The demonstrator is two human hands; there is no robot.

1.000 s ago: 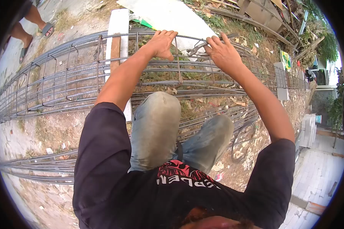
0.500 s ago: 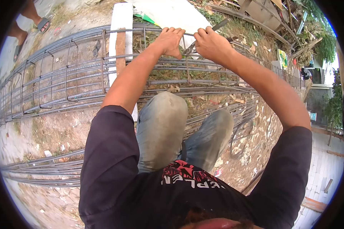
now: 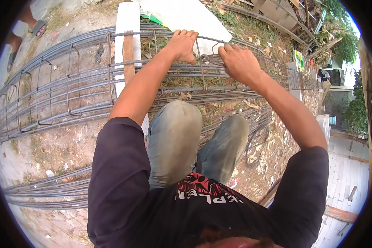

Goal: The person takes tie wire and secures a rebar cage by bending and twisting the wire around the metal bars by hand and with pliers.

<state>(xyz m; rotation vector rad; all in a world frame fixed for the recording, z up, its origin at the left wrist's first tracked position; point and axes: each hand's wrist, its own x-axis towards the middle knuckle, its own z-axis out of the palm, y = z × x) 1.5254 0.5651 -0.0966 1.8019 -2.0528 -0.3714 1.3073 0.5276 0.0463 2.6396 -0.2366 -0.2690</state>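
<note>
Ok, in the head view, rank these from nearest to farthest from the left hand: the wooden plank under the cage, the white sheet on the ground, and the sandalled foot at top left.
1. White sheet: just beyond the left hand, on the ground behind the rebar cage.
2. Wooden plank: to the hand's left, under the cage bars.
3. Sandalled foot: far left, at the picture's edge.

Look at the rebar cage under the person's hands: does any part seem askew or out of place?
The stirrups on the rebar cage lean and sit unevenly spaced. Both the left hand and right hand grip its top bar.
</note>
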